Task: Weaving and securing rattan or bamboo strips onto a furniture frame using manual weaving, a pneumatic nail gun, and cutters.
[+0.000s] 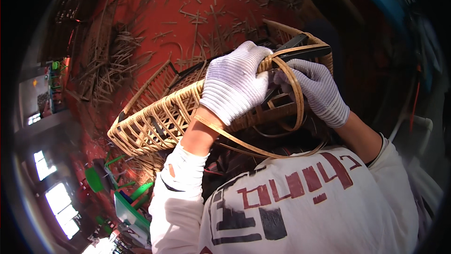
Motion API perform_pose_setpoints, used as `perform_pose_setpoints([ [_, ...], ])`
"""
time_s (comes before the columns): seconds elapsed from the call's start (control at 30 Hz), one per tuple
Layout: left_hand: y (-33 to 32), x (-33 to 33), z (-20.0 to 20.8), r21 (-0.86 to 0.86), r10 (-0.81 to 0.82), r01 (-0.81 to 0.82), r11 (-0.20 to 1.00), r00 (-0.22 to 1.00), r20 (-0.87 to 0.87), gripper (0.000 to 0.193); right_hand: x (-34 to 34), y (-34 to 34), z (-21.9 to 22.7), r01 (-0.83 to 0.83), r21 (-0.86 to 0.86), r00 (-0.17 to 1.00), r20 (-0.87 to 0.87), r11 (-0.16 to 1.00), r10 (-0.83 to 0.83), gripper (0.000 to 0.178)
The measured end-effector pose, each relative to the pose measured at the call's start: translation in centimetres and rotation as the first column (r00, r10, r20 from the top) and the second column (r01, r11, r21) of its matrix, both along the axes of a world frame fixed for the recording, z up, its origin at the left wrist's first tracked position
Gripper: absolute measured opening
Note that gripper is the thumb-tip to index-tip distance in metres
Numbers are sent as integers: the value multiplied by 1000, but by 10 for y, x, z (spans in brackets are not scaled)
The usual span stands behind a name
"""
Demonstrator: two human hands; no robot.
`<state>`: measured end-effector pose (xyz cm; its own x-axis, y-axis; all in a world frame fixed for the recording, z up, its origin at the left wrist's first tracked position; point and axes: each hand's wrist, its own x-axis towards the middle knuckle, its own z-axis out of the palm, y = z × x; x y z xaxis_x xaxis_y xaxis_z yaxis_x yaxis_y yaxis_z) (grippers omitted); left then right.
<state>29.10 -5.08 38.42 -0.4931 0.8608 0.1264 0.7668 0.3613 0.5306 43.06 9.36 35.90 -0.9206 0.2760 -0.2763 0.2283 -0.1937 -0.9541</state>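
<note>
One woven cane basket (162, 118), long and open, lies slantwise before the seated person's chest, its left end nearer and its right end farther off. Left hand (237, 80), in a ribbed white glove: closed over the near rim toward the right end. Right hand (319, 89), gloved alike: just right of the left one, fingers curled inward beneath a pale cane strip (299, 101); the fingertips are partly hidden, and I cannot tell what they grip. The strip loops up over the rim; a length of cane also trails across the left wrist to the lap. Dark band (305, 52): at the basket's right end. White top (300, 202), printed dark red and black. Far side: red floor (159, 10), scattered cane offcuts (197, 18); heaped strips (105, 68) farther left.
</note>
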Motion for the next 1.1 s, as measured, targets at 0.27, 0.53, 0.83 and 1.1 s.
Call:
perform_pose_setpoints([
  [0.27,1,3,-10,94,42,-31,995,992,-119,22,-2,8,3,-24,92,1000,15,996,23,28],
  [0.53,-1,5,-13,128,41,-23,991,990,-135,25,-14,15,11,327,760,839,-507,562,199,32],
  [0.83,-2,6,-3,68,59,-54,996,995,-84,32,-27,22,6,443,813,786,-555,377,273,25],
  [1.1,3,5,1,27,98,-99,995,994,44,28,-28,27,2,419,798,793,-554,433,253,25],
])
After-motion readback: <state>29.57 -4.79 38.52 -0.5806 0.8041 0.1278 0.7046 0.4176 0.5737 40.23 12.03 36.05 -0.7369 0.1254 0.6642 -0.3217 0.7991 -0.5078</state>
